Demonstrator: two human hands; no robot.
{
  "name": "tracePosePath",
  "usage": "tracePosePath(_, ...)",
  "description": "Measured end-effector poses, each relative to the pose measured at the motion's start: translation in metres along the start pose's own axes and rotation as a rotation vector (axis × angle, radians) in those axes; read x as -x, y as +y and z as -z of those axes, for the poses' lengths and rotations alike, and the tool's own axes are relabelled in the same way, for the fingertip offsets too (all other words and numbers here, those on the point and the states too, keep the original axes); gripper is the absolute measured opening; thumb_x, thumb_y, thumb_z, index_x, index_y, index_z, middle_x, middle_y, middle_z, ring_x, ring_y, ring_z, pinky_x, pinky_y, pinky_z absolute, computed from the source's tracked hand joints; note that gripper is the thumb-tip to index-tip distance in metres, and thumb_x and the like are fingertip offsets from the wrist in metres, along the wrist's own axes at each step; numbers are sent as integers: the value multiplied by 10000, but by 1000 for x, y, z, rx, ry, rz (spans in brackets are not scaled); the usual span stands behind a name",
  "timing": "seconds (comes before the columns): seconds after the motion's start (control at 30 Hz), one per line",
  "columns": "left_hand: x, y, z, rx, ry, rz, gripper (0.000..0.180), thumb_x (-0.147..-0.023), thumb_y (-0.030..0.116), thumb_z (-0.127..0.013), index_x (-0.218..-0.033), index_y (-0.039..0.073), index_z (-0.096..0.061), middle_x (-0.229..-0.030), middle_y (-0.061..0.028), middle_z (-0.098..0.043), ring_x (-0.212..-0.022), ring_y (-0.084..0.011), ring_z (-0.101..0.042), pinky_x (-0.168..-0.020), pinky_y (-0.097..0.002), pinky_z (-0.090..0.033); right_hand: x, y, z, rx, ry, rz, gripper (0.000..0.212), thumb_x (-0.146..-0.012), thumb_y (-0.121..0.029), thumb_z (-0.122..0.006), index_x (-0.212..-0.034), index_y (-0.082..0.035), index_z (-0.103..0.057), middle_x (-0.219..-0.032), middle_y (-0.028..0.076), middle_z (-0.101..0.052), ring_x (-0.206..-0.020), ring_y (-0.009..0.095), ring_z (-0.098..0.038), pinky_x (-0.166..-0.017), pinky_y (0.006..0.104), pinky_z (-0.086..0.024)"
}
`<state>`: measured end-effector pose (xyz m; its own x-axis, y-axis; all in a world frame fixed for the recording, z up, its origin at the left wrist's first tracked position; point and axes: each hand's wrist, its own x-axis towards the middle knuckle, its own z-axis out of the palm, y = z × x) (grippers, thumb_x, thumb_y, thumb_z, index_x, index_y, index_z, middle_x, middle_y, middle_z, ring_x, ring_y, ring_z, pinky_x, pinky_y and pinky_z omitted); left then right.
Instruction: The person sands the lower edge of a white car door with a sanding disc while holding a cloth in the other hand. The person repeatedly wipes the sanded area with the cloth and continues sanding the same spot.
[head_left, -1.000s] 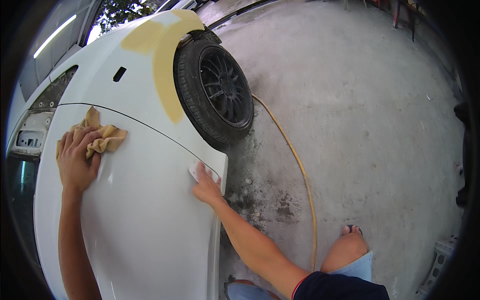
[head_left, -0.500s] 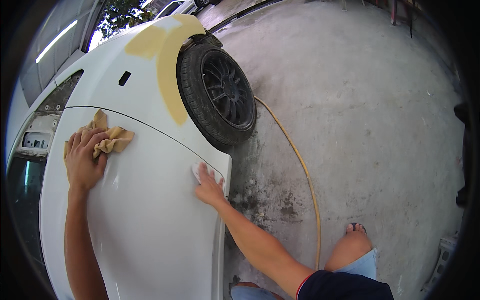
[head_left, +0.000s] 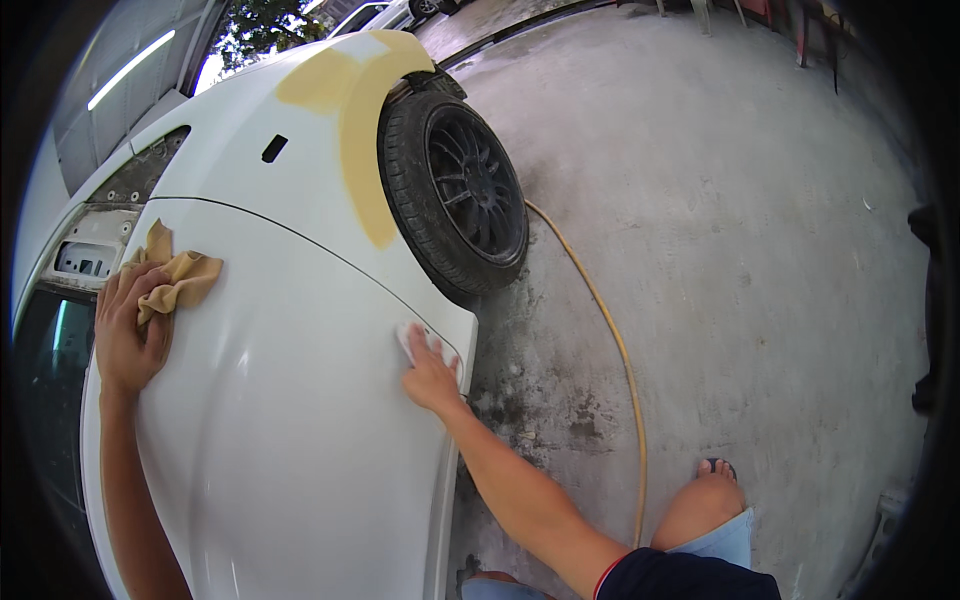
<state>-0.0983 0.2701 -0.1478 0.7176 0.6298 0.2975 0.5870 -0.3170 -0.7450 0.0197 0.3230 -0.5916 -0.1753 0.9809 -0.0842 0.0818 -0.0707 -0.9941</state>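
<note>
A white car door (head_left: 300,430) lies under both my hands. My left hand (head_left: 130,335) grips a crumpled tan cloth (head_left: 185,280) against the door's upper part, beside the window edge. Low on the door, near its front corner, my right hand (head_left: 433,378) presses a small white pad (head_left: 406,340) flat to the surface. Its fingers cover most of the pad, so I cannot tell its exact kind. The front fender (head_left: 225,165) lies just beyond the door seam, with a yellowish patch (head_left: 360,180) round the wheel arch.
The black-rimmed wheel (head_left: 465,190) stands right of the fender. A yellow hose (head_left: 612,325) runs over the grey concrete floor (head_left: 740,250) between wheel and my feet. The dark door window (head_left: 50,370) is at far left. Chair legs (head_left: 705,20) show at the back.
My left hand has slid left with the tan cloth, toward the window edge. My right hand stays at the door's lower front corner with the pad. The whole view has shifted slightly.
</note>
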Motion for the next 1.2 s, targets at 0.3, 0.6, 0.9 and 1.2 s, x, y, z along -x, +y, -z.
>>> tracePosePath(0.3,1,-1,0,36,27,0,326,-835,130,-620,-1145,69,-703,-1253,-126,-707,-1166,-394,-621,-1089,-473,-445,-5,8,-7,104,14,-111,862,-913,-156,-461,-1714,-94,-150,-1789,126,-176,-1627,467,-135,-1301,637,-35)
tracePosePath(0.6,1,-6,-4,1,2,-6,349,-824,134,-608,-1155,64,-693,-1262,-132,-705,-1200,-400,-618,-1097,-477,-447,-2,7,-15,52,-23,-140,879,-896,-125,-455,-1702,-40,-115,-1778,165,-190,-1614,472,-187,-1298,634,-90)
tracePosePath(0.9,2,-1,-2,-19,18,37,353,-839,159,-589,-1161,64,-697,-1277,-126,-706,-1218,-389,-624,-1108,-469,-445,6,-4,-19,3,-69,-28,897,-924,-186,-465,-1699,6,-57,-1787,191,-116,-1630,461,-132,-1304,622,-72)
tracePosePath(1.2,3,-1,-3,2,-16,44,358,-841,114,-588,-1179,63,-696,-1283,-135,-706,-1256,-389,-617,-1110,-475,-447,-15,7,-11,10,-84,-108,891,-927,-186,-459,-1688,39,-53,-1787,197,-110,-1630,466,-117,-1299,636,-64)
